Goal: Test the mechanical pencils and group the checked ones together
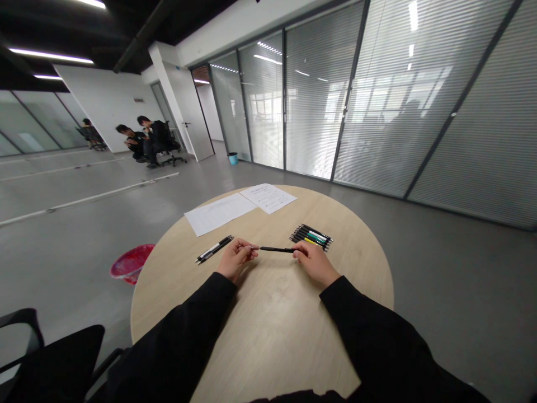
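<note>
A slim black pen [277, 249] lies level above the table between my two hands. My right hand [314, 260] is closed round its right end. At the other end, my left hand [238, 258] pinches a small silvery tip piece [254, 247]; I cannot tell whether it is joined to the pen. Just beyond my right hand lies a row of several pens [312, 235], mostly black, with white, green and yellow ones among them. To the left of my left hand, a few black and white pens [213, 249] lie side by side.
Two printed sheets [222, 212] lie near the far edge of the round wooden table [272, 336]. A red basin [132, 263] stands on the floor at left, near a black chair [50, 358]. People [155, 140] sit farther back. A blue bin [232, 158] stands by the glass partition.
</note>
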`<state>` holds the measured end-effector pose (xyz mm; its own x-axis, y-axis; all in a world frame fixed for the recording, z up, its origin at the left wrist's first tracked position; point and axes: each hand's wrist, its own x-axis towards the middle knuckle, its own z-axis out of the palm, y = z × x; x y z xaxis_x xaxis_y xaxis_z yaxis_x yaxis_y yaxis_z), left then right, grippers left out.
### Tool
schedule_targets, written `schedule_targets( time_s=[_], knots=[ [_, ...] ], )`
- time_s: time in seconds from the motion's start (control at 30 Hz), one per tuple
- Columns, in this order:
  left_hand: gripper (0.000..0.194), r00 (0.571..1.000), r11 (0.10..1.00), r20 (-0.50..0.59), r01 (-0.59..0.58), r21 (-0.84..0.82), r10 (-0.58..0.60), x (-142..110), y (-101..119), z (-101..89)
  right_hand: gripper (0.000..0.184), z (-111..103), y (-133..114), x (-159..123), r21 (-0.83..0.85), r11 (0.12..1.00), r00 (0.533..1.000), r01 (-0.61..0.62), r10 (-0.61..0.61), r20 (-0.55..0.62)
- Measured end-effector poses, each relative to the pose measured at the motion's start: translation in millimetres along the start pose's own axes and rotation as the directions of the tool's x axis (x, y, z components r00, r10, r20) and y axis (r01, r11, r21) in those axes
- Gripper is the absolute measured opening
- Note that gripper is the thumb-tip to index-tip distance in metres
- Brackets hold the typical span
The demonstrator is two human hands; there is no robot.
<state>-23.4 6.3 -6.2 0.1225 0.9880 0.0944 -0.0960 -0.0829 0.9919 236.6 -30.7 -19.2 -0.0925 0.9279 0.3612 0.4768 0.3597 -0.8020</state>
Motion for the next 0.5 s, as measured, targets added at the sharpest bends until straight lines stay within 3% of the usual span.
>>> schedule_targets(
  time_s=[0.33, 0.43, 0.5],
  knots=[
    [0.035, 0.991, 0.998, -0.124, -0.039, 0.056, 0.046, 7, -5, -6.0, 0.013, -1, 1, 1, 0.023, 1.000, 1.000, -0.016, 0.017, -0.015],
    [0.030, 0.991, 0.971, -0.092, -0.074, 0.226, 0.097, 7, -7, -9.9, 0.013, -1, 2, 1, 0.038, 0.999, 0.999, -0.036, 0.037, -0.029],
    [0.023, 0.987, 0.888, 0.010, -0.146, 0.436, 0.157, 6, -6, -11.7, 0.013, -1, 3, 1, 0.042, 0.998, 0.998, -0.047, 0.048, -0.037]
  ],
)
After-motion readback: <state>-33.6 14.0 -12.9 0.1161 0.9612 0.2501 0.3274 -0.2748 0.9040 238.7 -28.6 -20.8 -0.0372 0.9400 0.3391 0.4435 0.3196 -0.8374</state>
